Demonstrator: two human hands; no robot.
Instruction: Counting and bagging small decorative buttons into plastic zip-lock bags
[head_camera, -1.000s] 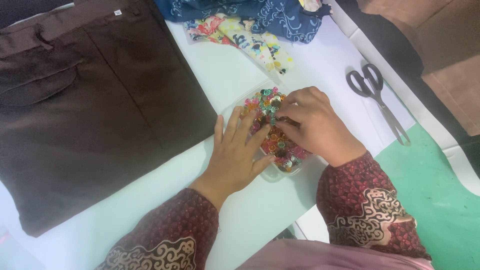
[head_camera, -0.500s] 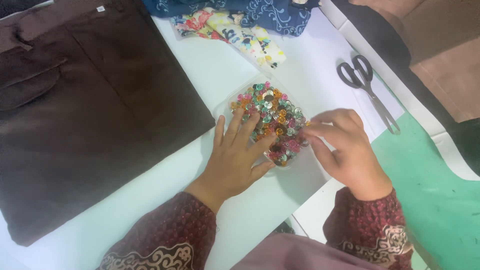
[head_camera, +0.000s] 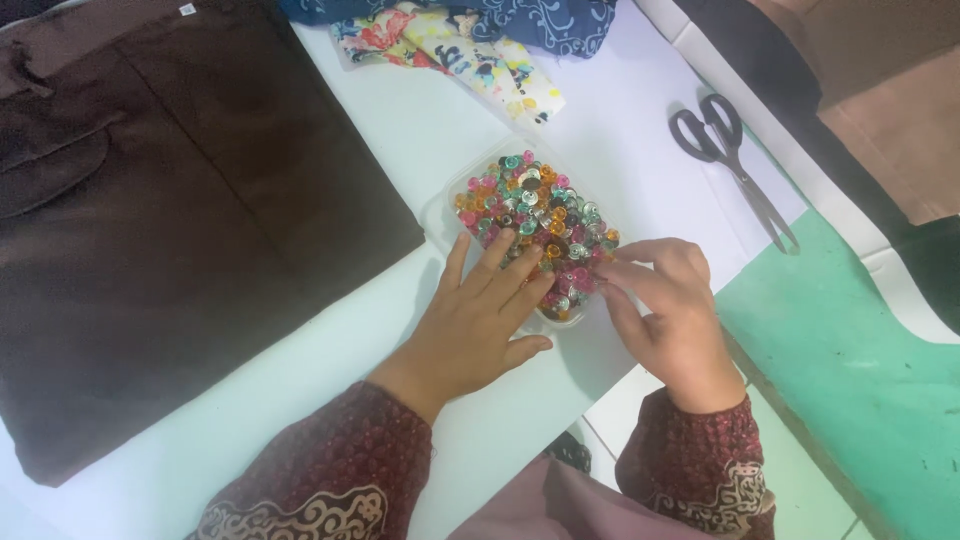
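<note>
1. The clear tray (head_camera: 447, 205) of small coloured buttons (head_camera: 535, 215) lies on the white table (head_camera: 300, 380), just beyond both hands, with its long side running from upper left to lower right.
2. The left hand (head_camera: 470, 325) lies flat and spread wide, palm down on the table, its fingertips (head_camera: 505, 240) resting over the near left rim of the tray and touching the buttons there. It has hold of nothing (it reads as a steadying press rather than a grasp).
3. The right hand (head_camera: 670, 310) sits at the tray's lower right end, curled, with thumb and forefinger drawn together at the rim. Whether a button sits between them I cannot tell; the tips are too small and crowded by the heap.
4. From the right hand the buttons lie to the left and slightly up, touching its fingertips; from the left hand they lie straight ahead. Both hands are at the tray, but the right is the one working at the pile's edge.
5. A folded dark brown garment (head_camera: 170, 230) covers the table to the left, apart from the tray.
6. Patterned cloth scraps (head_camera: 450, 45) lie beyond the tray, and black scissors (head_camera: 735, 160) rest to the right, well clear of either hand.
</note>
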